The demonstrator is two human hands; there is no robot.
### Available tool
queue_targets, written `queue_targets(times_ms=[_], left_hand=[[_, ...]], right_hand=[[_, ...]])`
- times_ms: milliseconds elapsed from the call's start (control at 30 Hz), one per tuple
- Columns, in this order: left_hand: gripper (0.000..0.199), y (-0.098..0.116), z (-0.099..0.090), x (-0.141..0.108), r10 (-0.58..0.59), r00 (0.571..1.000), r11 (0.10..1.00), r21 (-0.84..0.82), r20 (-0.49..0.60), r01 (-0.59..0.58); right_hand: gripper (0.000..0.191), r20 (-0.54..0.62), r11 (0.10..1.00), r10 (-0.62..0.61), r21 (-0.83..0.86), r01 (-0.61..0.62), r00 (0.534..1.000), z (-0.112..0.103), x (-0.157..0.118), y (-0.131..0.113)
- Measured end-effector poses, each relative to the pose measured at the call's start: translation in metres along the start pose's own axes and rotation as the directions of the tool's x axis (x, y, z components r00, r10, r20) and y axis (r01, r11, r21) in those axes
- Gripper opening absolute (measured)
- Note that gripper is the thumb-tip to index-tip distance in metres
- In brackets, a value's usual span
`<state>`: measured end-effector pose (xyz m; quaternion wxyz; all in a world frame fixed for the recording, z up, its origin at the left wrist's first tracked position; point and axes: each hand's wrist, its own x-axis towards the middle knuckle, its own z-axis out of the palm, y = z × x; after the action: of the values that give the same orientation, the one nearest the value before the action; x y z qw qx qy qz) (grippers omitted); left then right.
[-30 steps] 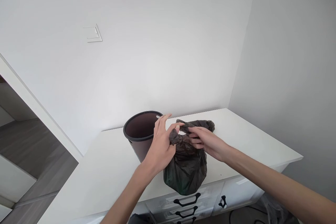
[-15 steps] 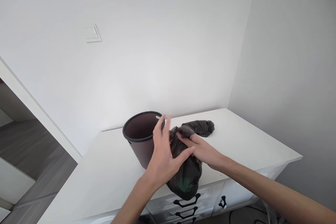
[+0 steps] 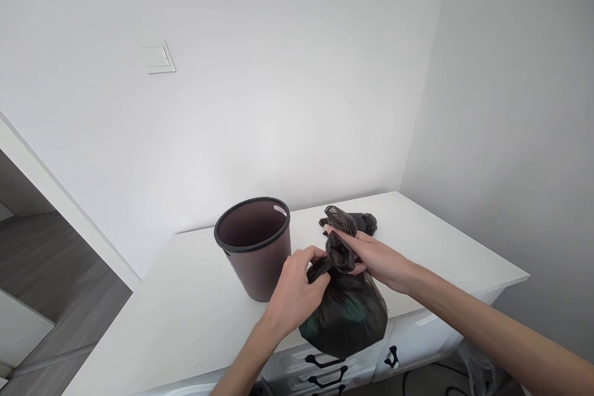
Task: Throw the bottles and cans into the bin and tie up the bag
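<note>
A filled black plastic garbage bag (image 3: pixel 348 322) hangs at the front edge of the white cabinet top, with something green showing through its thin film. My left hand (image 3: pixel 299 284) pinches a gathered fold at the left of the bag's neck. Around the twisted top of the bag, my right hand (image 3: pixel 374 257) is closed, and crumpled plastic sticks out above its fingers. Left of the bag stands a brown trash can (image 3: pixel 260 272) with a dark rim, upright and with nothing visible inside. Behind my right hand lies a roll of black bags (image 3: pixel 366 223), partly hidden.
The white cabinet top (image 3: pixel 176 309) runs back to the wall. Below its front edge are drawers with black handles (image 3: pixel 327 377). A switch plate (image 3: pixel 160 59) is on the wall. Clear plastic (image 3: pixel 477 365) and dark cables lie low at the right.
My left hand has come down from beside the trash can rim, its spread fingers now pinching the bag. The bag has turned and shifted slightly right, its neck more gathered in my right hand.
</note>
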<state>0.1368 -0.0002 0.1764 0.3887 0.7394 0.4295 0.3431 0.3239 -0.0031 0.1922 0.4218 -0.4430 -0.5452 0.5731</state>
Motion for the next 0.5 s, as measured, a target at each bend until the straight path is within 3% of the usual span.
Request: queue_targets(times_ms=[100,200,267,367,500], left_hand=[[0.022,-0.001,-0.001,0.005,0.018,1.0,1.0,-0.001,0.012,-0.018],[0.024,0.001,-0.002,0.007,-0.022,0.996,0.992,-0.123,0.085,0.032],[0.023,0.003,-0.002,0.008,-0.077,0.989,0.969,-0.222,0.128,0.104],[0.02,0.006,-0.001,0.008,-0.136,0.973,0.918,-0.346,0.184,0.194],[0.017,0.01,0.003,0.006,-0.128,0.972,0.893,-0.404,0.197,0.2]], right_hand=[[0.049,0.192,0.987,-0.014,-0.157,0.044,0.981,-0.017,-0.008,-0.009],[0.026,0.377,0.927,-0.048,-0.327,0.182,0.925,-0.033,-0.014,-0.013],[0.017,0.354,0.859,-0.106,-0.438,0.264,0.929,-0.04,-0.017,-0.011],[0.03,0.242,0.669,-0.29,-0.64,0.377,0.926,-0.043,-0.018,0.0],[0.05,0.175,0.404,-0.55,-0.801,0.443,0.817,-0.038,-0.014,0.025]])
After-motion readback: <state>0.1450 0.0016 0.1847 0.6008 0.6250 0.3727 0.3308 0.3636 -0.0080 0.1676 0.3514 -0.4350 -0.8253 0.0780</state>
